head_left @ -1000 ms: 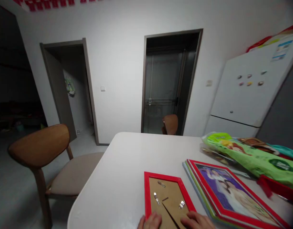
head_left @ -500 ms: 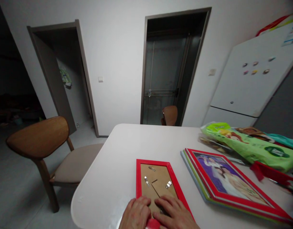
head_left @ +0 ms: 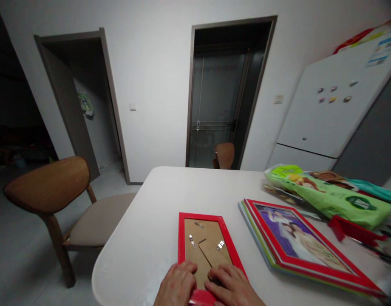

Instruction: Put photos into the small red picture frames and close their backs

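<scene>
A red picture frame (head_left: 231,246) lies face down on the table, its brown backing board (head_left: 200,255) turned up. Small metal hangers sit on the board, and a thin dark slot runs down its middle. My left hand (head_left: 179,284) grips the near left part of the frame, fingers bent over the board. Across the near right part, my right hand (head_left: 232,285) has its fingers curled onto the backing. Between the hands shows a red piece (head_left: 202,296), perhaps the frame's near edge. My palms and the frame's near corners are hidden or cut off.
On the right of the white table (head_left: 144,238) lies a stack of frames, topped by a red-framed photo (head_left: 300,238). Behind it are a green package (head_left: 338,197) and a red tool-like object (head_left: 355,231). A wooden chair (head_left: 49,182) stands at the left.
My view has shifted slightly. Both hands stay on the near part of the frame with small finger movements, and more of the red piece between them shows.
</scene>
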Motion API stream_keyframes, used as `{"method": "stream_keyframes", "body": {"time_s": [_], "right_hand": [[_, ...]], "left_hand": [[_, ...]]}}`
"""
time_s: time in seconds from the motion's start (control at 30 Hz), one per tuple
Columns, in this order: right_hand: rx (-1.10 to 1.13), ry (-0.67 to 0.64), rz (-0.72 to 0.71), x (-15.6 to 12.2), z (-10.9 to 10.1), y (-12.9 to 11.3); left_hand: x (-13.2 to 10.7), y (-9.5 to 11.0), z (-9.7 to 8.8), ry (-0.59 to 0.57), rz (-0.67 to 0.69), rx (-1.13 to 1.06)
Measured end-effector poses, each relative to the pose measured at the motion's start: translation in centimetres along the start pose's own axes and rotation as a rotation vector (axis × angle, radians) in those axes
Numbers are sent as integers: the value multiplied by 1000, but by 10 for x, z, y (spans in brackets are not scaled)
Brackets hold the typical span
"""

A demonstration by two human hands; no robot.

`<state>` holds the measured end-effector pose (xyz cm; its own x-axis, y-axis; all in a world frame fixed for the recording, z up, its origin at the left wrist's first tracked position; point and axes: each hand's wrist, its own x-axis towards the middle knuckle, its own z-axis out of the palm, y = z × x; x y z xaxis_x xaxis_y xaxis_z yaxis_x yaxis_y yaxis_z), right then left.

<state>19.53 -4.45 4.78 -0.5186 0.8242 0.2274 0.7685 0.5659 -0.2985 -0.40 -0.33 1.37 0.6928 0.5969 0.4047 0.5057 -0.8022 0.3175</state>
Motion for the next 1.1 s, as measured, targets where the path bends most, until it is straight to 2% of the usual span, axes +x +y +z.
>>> {"method": "stream_keyframes", "body": {"time_s": [0.17,0.33,0.43,0.57,0.73,0.83,0.97,1.1], "right_hand": [[85,-35,105,11,-9,-3],[82,-2,170,26,4,1],[109,-3,149,27,5,2],[113,-30,54,21,-6,-4],[73,-55,44,13,-11,-11],[120,-18,74,12,-9,3],[29,187,338,19,-4,39],[-36,214,403,27,3,55]], "left_hand": [[1,8,-7,-42,-89,-53],[0,9,-9,-44,-104,-85],[0,8,-8,-41,-94,-79],[1,8,-9,-38,-91,-62],[0,8,-9,-33,-79,-47],[-2,5,-9,-18,-57,-60],[-3,1,-9,14,-45,-96],[-2,-1,-7,32,-56,-85]]}}
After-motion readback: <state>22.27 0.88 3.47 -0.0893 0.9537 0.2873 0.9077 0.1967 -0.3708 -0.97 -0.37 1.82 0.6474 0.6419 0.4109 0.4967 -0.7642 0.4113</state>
